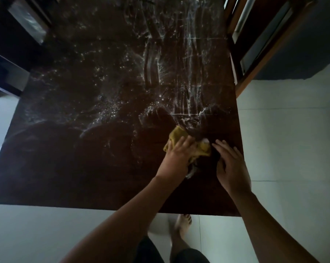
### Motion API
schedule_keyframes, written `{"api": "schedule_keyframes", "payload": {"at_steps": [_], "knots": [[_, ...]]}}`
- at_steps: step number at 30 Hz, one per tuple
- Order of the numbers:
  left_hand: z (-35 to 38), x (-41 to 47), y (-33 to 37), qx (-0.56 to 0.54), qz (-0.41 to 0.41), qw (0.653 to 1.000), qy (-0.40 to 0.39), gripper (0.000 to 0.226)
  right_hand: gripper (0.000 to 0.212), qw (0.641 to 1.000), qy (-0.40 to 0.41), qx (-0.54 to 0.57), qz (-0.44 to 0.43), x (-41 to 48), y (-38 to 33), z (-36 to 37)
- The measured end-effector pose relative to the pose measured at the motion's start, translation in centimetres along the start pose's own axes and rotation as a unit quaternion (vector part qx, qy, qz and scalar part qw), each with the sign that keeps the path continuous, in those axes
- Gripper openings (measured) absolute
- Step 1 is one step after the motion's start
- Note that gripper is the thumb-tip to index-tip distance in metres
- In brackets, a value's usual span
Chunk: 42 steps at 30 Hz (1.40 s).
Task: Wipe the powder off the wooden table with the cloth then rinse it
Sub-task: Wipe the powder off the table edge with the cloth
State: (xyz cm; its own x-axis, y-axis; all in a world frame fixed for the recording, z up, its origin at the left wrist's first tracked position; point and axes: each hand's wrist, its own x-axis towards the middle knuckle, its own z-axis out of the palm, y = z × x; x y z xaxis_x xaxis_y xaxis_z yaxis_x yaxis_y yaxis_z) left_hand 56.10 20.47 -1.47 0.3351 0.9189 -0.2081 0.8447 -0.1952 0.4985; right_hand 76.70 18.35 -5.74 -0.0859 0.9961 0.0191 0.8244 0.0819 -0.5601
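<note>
So the dark wooden desk [84,177] has white powder [189,73] all over its far half, smeared in long streaks on the right and more speckled toward the left. The strip nearest the person looks mostly bare. The yellow cloth [176,134] is bunched up on the desk near the right edge, right where the streaks end. The left hand [176,155] sits on top of it, fingers laid fairly flat and pressing it down rather than grabbing it. The right hand [230,166] is just beside the cloth, fingers spread and relaxed, resting on the wood and holding nothing. There's pale tiled floor [283,149] around the desk, a bare foot [183,224] poking out under the near edge, and a wooden chair frame [270,46] off the far right corner.
</note>
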Motion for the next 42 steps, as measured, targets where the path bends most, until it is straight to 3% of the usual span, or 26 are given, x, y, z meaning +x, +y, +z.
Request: {"api": "schedule_keyframes", "payload": {"at_steps": [5, 6, 8, 11, 14, 16, 21, 24, 26, 28, 31, 34, 36, 39, 40, 42], "knots": [[-2.6, -5.2, -5.3, -0.026, 0.191, 0.971, -0.141, 0.047, 0.045, 1.000, 0.024, 0.013, 0.010, 0.0, 0.1, 0.0], [-3.9, -6.2, -6.9, -0.031, 0.196, 0.968, -0.156, 0.046, 0.045, 1.000, 0.022, 0.012, 0.010, 0.0, 0.0, 0.0], [-6.2, -6.9, -10.0, -0.041, 0.157, 0.978, -0.129, 0.045, 0.046, 1.000, 0.018, 0.010, 0.010, 0.0, -0.1, -0.1], [-6.8, -5.2, -11.6, -0.051, 0.007, 0.999, -0.013, 0.054, 0.047, 1.000, 0.013, 0.010, 0.013, 0.0, -0.3, -0.2], [-4.3, -2.0, -7.5, -0.039, -0.149, 0.982, 0.114, 0.062, 0.047, 1.000, 0.008, 0.012, 0.020, -0.1, -0.3, -0.2], [-1.8, -0.1, -3.7, -0.040, -0.158, 0.978, 0.131, 0.065, 0.048, 0.999, 0.009, 0.019, 0.026, -0.1, -0.2, -0.1], [1.1, -0.4, 2.5, -0.013, 0.052, 0.998, -0.026, 0.065, 0.051, 0.998, 0.017, 0.048, 0.044, 0.0, 0.1, 0.1], [-0.8, -4.7, -2.4, -0.038, 0.171, 0.979, -0.106, 0.044, 0.053, 0.998, 0.028, 0.047, 0.038, -0.1, -0.1, 0.0], [-2.6, -8.1, -7.2, -0.032, 0.190, 0.972, -0.134, 0.039, 0.054, 0.998, 0.023, 0.041, 0.037, -0.1, 0.0, 0.0], [-5.2, -10.8, -11.0, -0.042, 0.146, 0.984, -0.095, 0.038, 0.053, 0.999, 0.014, 0.026, 0.039, -0.1, -0.1, 0.0], [-8.5, -12.9, -14.2, -0.036, -0.061, 0.996, 0.044, 0.051, 0.048, 0.999, -0.005, -0.007, 0.032, -0.3, -0.4, 0.2], [-9.1, -12.2, -16.0, 0.002, -0.302, 0.935, 0.187, 0.053, 0.046, 0.999, -0.019, -0.031, 0.007, -0.5, -0.8, 0.2], [-7.8, -10.6, -15.8, 0.000, -0.389, 0.890, 0.238, 0.049, 0.044, 0.999, -0.022, -0.026, -0.014, -0.8, -0.9, 0.2], [-5.4, -6.8, -12.0, -0.023, -0.445, 0.860, 0.249, 0.060, 0.048, 1.000, -0.025, -0.006, -0.016, -1.0, -1.1, 0.2], [-4.8, -5.2, -10.0, -0.031, -0.443, 0.865, 0.234, 0.066, 0.050, 1.000, -0.025, 0.005, -0.010, -1.0, -1.0, 0.1], [-3.4, -2.8, -6.2, -0.009, -0.367, 0.911, 0.187, 0.071, 0.050, 0.999, -0.024, 0.025, 0.001, -0.8, -1.0, 0.1]]}}
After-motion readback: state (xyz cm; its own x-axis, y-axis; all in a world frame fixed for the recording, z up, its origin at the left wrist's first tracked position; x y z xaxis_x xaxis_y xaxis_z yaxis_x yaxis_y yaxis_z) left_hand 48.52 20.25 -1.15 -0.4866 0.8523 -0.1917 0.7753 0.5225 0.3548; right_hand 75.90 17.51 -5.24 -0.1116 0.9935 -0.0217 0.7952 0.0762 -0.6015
